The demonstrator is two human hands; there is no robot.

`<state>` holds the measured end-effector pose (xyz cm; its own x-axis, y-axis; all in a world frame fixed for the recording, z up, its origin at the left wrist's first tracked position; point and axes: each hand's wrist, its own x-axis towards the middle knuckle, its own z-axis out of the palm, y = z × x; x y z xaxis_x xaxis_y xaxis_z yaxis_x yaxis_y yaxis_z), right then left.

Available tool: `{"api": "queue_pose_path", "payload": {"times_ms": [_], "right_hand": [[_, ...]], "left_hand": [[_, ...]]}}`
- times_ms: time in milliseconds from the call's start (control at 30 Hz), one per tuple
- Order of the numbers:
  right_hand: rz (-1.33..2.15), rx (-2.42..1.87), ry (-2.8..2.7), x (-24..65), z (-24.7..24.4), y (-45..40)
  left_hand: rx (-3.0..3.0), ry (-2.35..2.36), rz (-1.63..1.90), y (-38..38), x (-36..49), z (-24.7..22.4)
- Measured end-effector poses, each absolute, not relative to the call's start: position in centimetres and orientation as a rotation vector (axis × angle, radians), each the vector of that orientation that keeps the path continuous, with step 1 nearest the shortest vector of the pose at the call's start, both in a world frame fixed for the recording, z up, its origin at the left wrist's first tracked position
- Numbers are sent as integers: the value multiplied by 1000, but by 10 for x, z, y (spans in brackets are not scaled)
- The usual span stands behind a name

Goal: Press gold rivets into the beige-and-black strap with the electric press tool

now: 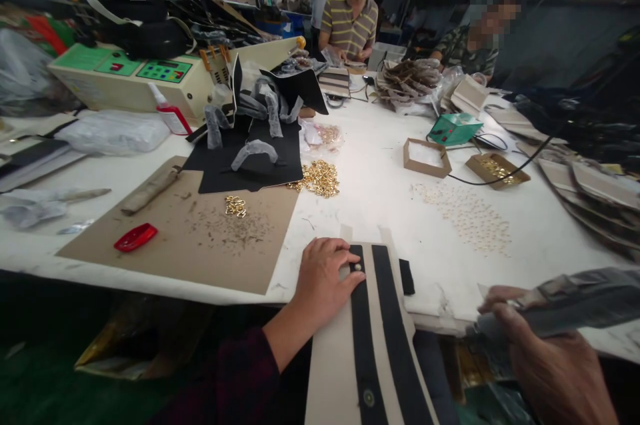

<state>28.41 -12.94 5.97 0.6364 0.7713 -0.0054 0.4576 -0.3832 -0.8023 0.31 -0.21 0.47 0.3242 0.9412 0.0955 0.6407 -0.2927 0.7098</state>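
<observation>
A long beige bag panel [330,371] with two black straps [395,318] lies over the table's front edge, its near end toward me. My left hand [323,278] rests on its far end, thumb and forefinger closed around a small metal stud [358,267] on the left strap. A round metal fitting [369,398] sits lower on that same strap. To the right of the panel, my right hand [550,358] is wrapped around a grey electric screwdriver [585,305], blurred by motion. Its tip, near the table edge, is too smeared to make out.
Gold-coloured hardware [321,178] lies beyond the panel, beside a brown board [240,271] with a red tray [136,237]. Small pieces [470,218] are scattered at right. Farther back are a green box [455,128], cardboard trays [427,158] and two people.
</observation>
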Motion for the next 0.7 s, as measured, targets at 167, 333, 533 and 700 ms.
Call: {"api": "queue_pose_path", "payload": {"times_ms": [167,333,533,700], "right_hand": [[893,-1129,-965,215,84,-66],[1043,-961,-1078,159,66,-16],[935,-1047,-1113,153,48,-7],[918,-1127,-1105,156,42,-6]], "left_hand": [[2023,1400,715,-3,4,2],[2027,1388,743,-4,3,2],[2030,1351,739,-3,1,2],[2030,1343,730,-3,0,1]]}}
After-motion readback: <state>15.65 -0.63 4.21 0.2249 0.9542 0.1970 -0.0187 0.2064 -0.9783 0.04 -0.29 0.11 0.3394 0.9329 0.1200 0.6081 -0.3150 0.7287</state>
